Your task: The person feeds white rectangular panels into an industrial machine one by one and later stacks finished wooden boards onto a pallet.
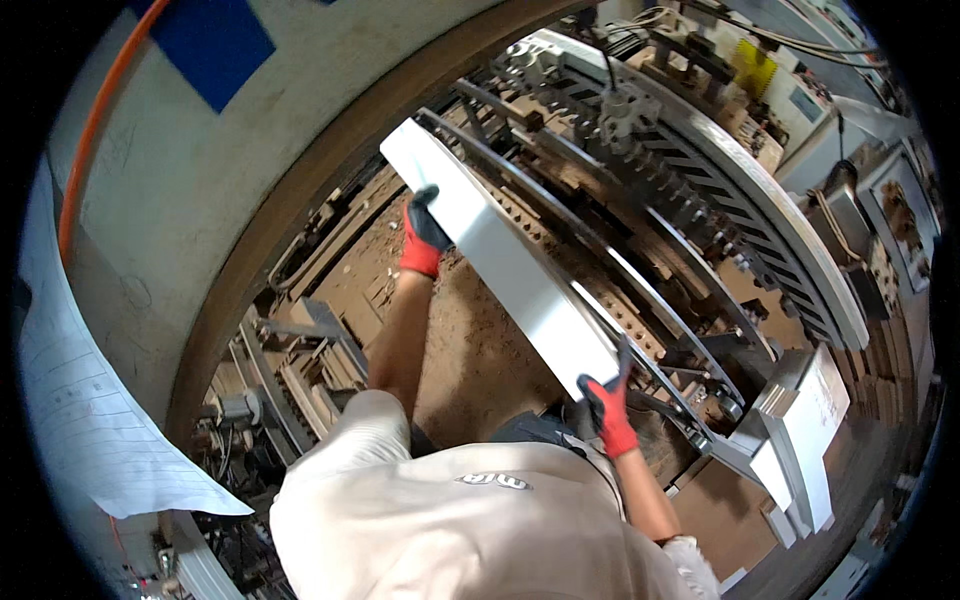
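Centrally, a long white panel (510, 265) runs slantwise across the view, held at both ends above the machine's conveyor rails (640, 270). The left hand (424, 238), in a red and dark glove, closes over the panel's left edge near its far end; its fingertips curl onto the white face while the palm is hidden behind the board. The right hand (607, 398), gloved alike, clamps the near end, thumb on top, and the panel's near corner is hidden by the glove. Beneath the panel lies a sawdust-covered bed (480, 350). A toothed chain track (720, 200) curves off to the right, its far parts blurred. The person's pale shirt (460, 520) blocks the lower view.
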Available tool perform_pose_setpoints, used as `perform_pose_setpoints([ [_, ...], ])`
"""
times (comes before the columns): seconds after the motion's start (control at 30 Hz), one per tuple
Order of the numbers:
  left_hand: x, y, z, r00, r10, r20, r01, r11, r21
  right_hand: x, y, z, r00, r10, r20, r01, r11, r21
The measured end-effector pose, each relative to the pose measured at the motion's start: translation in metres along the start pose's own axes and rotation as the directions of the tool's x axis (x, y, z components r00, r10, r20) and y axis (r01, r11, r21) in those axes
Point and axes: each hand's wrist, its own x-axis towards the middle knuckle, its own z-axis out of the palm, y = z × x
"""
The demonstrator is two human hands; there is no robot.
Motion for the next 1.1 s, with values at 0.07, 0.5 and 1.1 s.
perform_pose_setpoints([
  [0.07,-0.018,-0.042,-0.095,0.972,0.23,-0.053,-0.235,0.966,-0.107,-0.021,-0.035,-0.018,0.993,-0.112,0.043,0.12,0.944,-0.307],
  [0.5,-0.203,-0.157,-0.06,0.995,-0.073,0.065,0.091,0.937,-0.337,-0.172,-0.029,-0.11,0.97,-0.233,0.072,0.21,0.648,-0.732],
  [1.1,-0.366,-0.22,0.139,0.741,-0.478,0.472,0.357,0.875,0.326,-0.461,-0.041,-0.168,0.735,-0.638,-0.23,0.294,0.605,-0.74],
])
